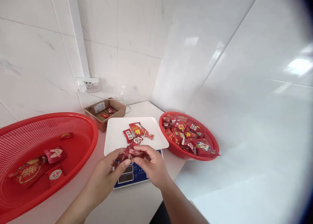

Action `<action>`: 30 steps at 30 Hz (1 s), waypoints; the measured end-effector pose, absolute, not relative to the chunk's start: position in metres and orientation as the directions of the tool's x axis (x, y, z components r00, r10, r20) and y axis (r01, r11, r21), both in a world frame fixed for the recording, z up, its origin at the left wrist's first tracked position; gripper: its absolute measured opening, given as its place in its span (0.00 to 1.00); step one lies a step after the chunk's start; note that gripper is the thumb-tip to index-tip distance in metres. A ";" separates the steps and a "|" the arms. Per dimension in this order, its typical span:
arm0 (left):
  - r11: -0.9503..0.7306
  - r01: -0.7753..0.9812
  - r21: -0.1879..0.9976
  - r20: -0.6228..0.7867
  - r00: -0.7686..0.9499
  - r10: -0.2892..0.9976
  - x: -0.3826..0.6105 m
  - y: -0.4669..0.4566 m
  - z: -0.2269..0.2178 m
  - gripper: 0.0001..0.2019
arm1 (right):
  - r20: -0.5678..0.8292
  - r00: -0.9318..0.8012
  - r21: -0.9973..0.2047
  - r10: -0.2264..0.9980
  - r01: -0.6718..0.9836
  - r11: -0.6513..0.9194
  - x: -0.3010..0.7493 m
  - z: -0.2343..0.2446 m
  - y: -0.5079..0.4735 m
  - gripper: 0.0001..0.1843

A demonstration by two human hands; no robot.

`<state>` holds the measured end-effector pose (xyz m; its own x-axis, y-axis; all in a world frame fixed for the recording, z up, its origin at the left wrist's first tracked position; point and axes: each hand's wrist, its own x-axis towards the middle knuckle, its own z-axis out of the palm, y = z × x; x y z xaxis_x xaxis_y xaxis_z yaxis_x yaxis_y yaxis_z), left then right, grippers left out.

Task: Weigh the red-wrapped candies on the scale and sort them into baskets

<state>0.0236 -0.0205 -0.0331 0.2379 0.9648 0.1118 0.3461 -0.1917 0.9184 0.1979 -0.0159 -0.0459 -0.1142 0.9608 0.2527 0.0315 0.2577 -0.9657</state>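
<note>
Both my hands meet over the front of a small scale (132, 178). My left hand (106, 175) and my right hand (151, 165) pinch the same dark red candy packet (130, 153) between their fingers. Just behind it, the scale's white tray (114, 133) carries several red packets (137, 130). The scale's blue face with two number displays shows under my hands.
A large red mesh basket (80, 126) at the left holds a few red packets. A smaller red basket (178, 150) full of red packets sits at the right. An open cardboard box (114, 113) stands by the tiled wall, below a socket (90, 85).
</note>
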 end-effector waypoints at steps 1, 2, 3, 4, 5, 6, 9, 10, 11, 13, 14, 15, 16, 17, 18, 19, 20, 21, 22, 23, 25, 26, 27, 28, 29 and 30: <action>-0.189 0.288 0.939 0.117 0.251 0.961 0.026 -0.021 -0.033 0.19 | 0.234 -0.133 -0.972 0.963 -0.002 0.236 0.195 -0.047 -0.018 0.15; -0.186 0.239 0.953 0.125 0.249 0.960 0.026 -0.021 -0.033 0.17 | 0.218 -0.137 -0.976 0.966 -0.029 0.216 0.193 -0.048 -0.020 0.16; -0.180 0.198 0.964 0.131 0.235 0.963 0.026 -0.020 -0.033 0.16 | 0.202 -0.129 -0.979 0.971 -0.049 0.197 0.191 -0.049 -0.021 0.18; -0.170 0.166 0.971 0.131 0.221 0.967 0.025 -0.019 -0.033 0.15 | 0.183 -0.120 -0.982 0.976 -0.060 0.177 0.191 -0.051 -0.021 0.18; -0.159 0.140 0.977 0.127 0.215 0.968 0.024 -0.019 -0.033 0.14 | 0.162 -0.119 -0.986 0.980 -0.059 0.156 0.191 -0.052 -0.020 0.17; -0.150 0.121 0.981 0.121 0.219 0.968 0.023 -0.018 -0.032 0.13 | 0.141 -0.125 -0.990 0.982 -0.047 0.136 0.192 -0.053 -0.020 0.16; -0.102 0.066 0.993 0.082 0.246 0.966 0.023 -0.019 -0.032 0.14 | 0.100 -0.143 -0.994 0.985 0.019 0.104 0.194 -0.055 -0.020 0.18; -0.072 0.035 0.997 0.060 0.255 0.965 0.024 -0.019 -0.032 0.14 | 0.102 -0.137 -0.994 0.985 0.035 0.108 0.194 -0.056 -0.020 0.19; -0.034 -0.002 0.999 0.033 0.266 0.964 0.025 -0.020 -0.033 0.14 | 0.110 -0.127 -0.992 0.986 0.048 0.117 0.194 -0.056 -0.021 0.20; 0.045 -0.076 0.996 -0.022 0.283 0.959 0.028 -0.020 -0.035 0.15 | 0.128 -0.118 -0.988 0.985 0.073 0.137 0.193 -0.057 -0.022 0.21; 0.074 -0.105 0.992 -0.041 0.286 0.957 0.030 -0.020 -0.037 0.15 | 0.140 -0.125 -0.984 0.982 0.091 0.152 0.194 -0.057 -0.021 0.20; 0.091 -0.126 0.988 -0.052 0.281 0.958 0.030 -0.019 -0.038 0.16 | 0.157 -0.136 -0.978 0.978 0.119 0.173 0.195 -0.057 -0.020 0.20; 0.098 -0.147 0.984 -0.056 0.264 0.963 0.030 -0.018 -0.039 0.16 | 0.179 -0.146 -0.966 0.973 0.159 0.202 0.197 -0.057 -0.018 0.19; 0.100 -0.172 0.980 -0.057 0.239 0.969 0.029 -0.016 -0.039 0.16 | 0.207 -0.147 -0.948 0.967 0.213 0.236 0.199 -0.057 -0.015 0.18; 0.103 -0.206 0.973 -0.059 0.210 0.976 0.028 -0.015 -0.039 0.16 | 0.243 -0.137 -0.921 0.960 0.279 0.273 0.202 -0.057 -0.012 0.17; 0.111 -0.249 0.962 -0.066 0.180 0.981 0.026 -0.013 -0.038 0.16 | 0.284 -0.122 -0.881 0.951 0.358 0.309 0.206 -0.057 -0.007 0.16; 0.122 -0.297 0.947 -0.080 0.149 0.986 0.024 -0.011 -0.037 0.16 | 0.326 -0.112 -0.828 0.939 0.445 0.341 0.210 -0.057 -0.001 0.13; 0.134 -0.347 0.928 -0.098 0.119 0.988 0.021 -0.009 -0.035 0.16 | 0.364 -0.114 -0.763 0.924 0.533 0.366 0.214 -0.057 0.005 0.12; 0.144 -0.393 0.908 -0.116 0.094 0.989 0.018 -0.008 -0.033 0.16 | 0.391 -0.135 -0.690 0.911 0.612 0.387 0.218 -0.058 0.011 0.12; 0.151 -0.431 0.889 -0.132 0.073 0.989 0.015 -0.007 -0.031 0.15 | 0.403 -0.170 -0.616 0.899 0.677 0.404 0.220 -0.059 0.017 0.15; 0.150 -0.482 0.863 -0.148 0.042 0.988 0.011 -0.006 -0.028 0.15 | 0.392 -0.251 -0.495 0.885 0.754 0.432 0.224 -0.060 0.029 0.22; 0.146 -0.494 0.857 -0.150 0.032 0.988 0.009 -0.006 -0.028 0.15 | 0.377 -0.284 -0.458 0.882 0.770 0.444 0.224 -0.061 0.034 0.24; 0.141 -0.499 0.855 -0.148 0.025 0.989 0.008 -0.006 -0.027 0.15 | 0.360 -0.314 -0.433 0.878 0.778 0.456 0.224 -0.062 0.039 0.25; 0.139 -0.502 0.854 -0.148 0.022 0.989 0.007 -0.006 -0.027 0.15 | 0.343 -0.341 -0.417 0.875 0.779 0.468 0.223 -0.062 0.042 0.26; 0.137 -0.506 0.852 -0.148 0.019 0.989 0.006 -0.006 -0.026 0.15 | 0.328 -0.364 -0.406 0.872 0.779 0.478 0.221 -0.062 0.045 0.27; 0.138 -0.513 0.847 -0.149 0.020 0.989 0.007 -0.007 -0.026 0.16 | 0.315 -0.382 -0.400 0.869 0.777 0.486 0.220 -0.061 0.047 0.28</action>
